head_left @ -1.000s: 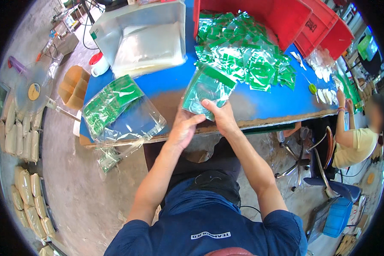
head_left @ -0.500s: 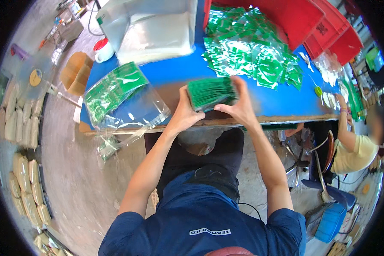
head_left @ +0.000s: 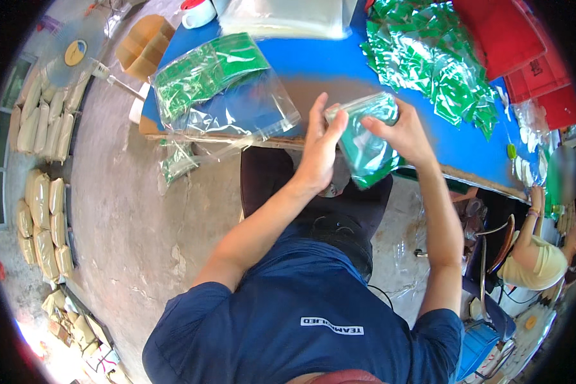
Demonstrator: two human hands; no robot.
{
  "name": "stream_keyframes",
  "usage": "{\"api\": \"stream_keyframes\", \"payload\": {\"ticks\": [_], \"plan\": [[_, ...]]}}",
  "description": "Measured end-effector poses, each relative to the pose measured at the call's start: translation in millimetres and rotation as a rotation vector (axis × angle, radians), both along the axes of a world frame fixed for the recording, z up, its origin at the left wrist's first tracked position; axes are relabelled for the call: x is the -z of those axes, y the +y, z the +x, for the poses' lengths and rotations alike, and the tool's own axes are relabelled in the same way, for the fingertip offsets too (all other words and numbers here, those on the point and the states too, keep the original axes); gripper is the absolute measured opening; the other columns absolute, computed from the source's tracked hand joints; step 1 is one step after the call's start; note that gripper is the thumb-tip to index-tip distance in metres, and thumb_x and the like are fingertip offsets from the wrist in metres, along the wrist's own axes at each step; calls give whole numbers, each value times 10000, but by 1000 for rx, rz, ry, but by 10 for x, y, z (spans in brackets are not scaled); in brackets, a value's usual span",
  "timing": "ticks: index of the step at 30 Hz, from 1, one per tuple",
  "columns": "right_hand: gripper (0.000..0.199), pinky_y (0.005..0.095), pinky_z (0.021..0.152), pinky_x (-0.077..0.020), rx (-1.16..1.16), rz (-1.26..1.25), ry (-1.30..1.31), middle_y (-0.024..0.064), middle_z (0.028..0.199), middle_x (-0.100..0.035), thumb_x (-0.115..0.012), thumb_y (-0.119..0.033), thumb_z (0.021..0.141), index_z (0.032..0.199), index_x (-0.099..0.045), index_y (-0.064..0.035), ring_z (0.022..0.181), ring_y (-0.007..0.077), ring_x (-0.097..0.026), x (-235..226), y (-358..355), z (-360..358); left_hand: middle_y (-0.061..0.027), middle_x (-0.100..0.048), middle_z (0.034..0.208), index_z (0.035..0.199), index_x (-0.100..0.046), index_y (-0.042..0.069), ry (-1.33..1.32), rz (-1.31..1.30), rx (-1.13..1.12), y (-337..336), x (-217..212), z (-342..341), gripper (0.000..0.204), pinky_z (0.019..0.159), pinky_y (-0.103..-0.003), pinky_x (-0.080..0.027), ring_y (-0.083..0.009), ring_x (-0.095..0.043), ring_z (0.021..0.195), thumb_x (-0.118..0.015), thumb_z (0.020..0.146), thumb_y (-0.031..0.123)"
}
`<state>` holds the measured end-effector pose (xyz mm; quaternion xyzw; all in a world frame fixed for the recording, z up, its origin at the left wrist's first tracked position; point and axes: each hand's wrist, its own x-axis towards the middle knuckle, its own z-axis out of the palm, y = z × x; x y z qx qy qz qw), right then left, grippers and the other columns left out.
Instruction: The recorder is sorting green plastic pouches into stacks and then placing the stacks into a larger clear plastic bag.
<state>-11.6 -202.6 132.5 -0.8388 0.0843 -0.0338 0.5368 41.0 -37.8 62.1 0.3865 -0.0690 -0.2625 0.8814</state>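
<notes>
A stack of flat green packets in clear plastic (head_left: 368,150) is held tilted over the table's near edge, its shiny broad face turned up. My right hand (head_left: 408,131) is closed round its right side, with the thumb across the face. Beside the stack's left edge is my left hand (head_left: 320,150), its fingers stretched out and the thumb close to the packets; whether it touches them I cannot tell. To the left lies a large clear bag (head_left: 269,105) holding green packets (head_left: 205,77). A loose heap of green packets (head_left: 435,57) covers the table's far right.
Clear plastic sheets or bags (head_left: 281,19) lie at the back of the blue table (head_left: 326,61), near a red-and-white mug (head_left: 198,13). Red bins (head_left: 502,38) stand behind the heap. A fan (head_left: 75,54) is at left. Another person (head_left: 534,259) sits at right.
The stack has turned from showing its layered edges to showing its broad face, and has come nearer. My left hand has loosened from its side. The whole view has shifted.
</notes>
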Motion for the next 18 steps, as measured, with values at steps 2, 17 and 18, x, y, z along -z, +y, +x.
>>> {"api": "stream_keyframes", "payload": {"ticks": [2,17,18], "plan": [[489,311,815,-524,188,96,18,92,954,-713,-822,-301,768,1084,-658,34,880,118,-644,208,170,32,-146,-439,1317,1474,-269,9,-23,60,-118,-92,2,-16,625,1038,-319,-371,-195,-474,1180,-528,1030,365],[673,324,953,-490,159,534,-143,114,1190,-654,-804,-157,783,1356,-504,27,1080,173,-620,505,854,-212,-238,-345,1378,1420,-353,-20,-737,597,-442,307,35,-18,641,1105,-439,-291,-357,-377,1286,-544,990,415],[670,324,952,-490,139,583,-182,112,1185,-655,-802,-151,786,1359,-502,24,1078,173,-621,537,903,-198,-238,-345,1378,1420,-353,-20,-746,616,-442,377,-6,4,641,1105,-439,-291,-357,-377,1286,-544,990,415]]}}
